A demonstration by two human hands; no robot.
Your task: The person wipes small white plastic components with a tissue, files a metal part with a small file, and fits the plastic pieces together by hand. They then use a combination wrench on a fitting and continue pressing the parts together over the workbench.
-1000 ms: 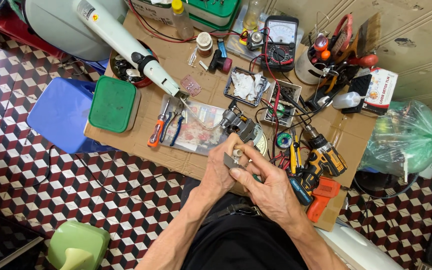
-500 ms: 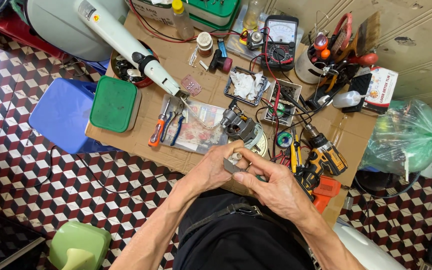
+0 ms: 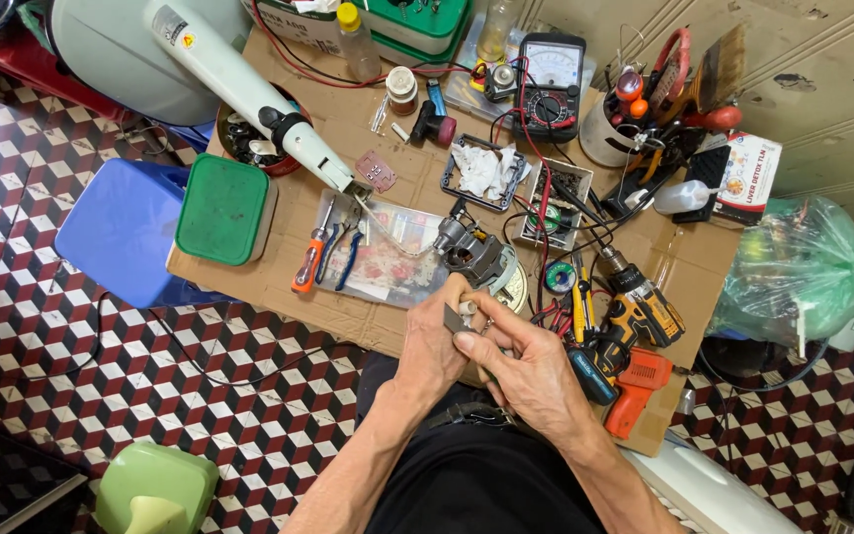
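Both hands meet over the near edge of the cardboard-covered worktop [image 3: 664, 262]. My left hand [image 3: 430, 341] and my right hand [image 3: 526, 368] pinch one small grey metal part [image 3: 459, 316] between their fingertips. Just beyond the fingers lies a small grey electric motor [image 3: 471, 250] on a round disc. A clear plastic bag with red pieces [image 3: 383, 259] lies to the left of it. An orange-handled screwdriver [image 3: 308, 265] and blue-handled pliers [image 3: 348, 259] rest beside the bag.
A yellow-and-black cordless drill [image 3: 642, 302] and an orange tool [image 3: 635, 388] lie right of my hands. A multimeter [image 3: 551, 74], a green-lidded box [image 3: 224, 208], a blue stool [image 3: 121, 232], a white fan neck [image 3: 249, 94], a tool cup [image 3: 635, 124] and a green plastic bag [image 3: 808, 272] surround the worktop.
My hands have drawn slightly back toward my body with the small part and turned it; the view shifted a little. Nothing else on the worktop moved.
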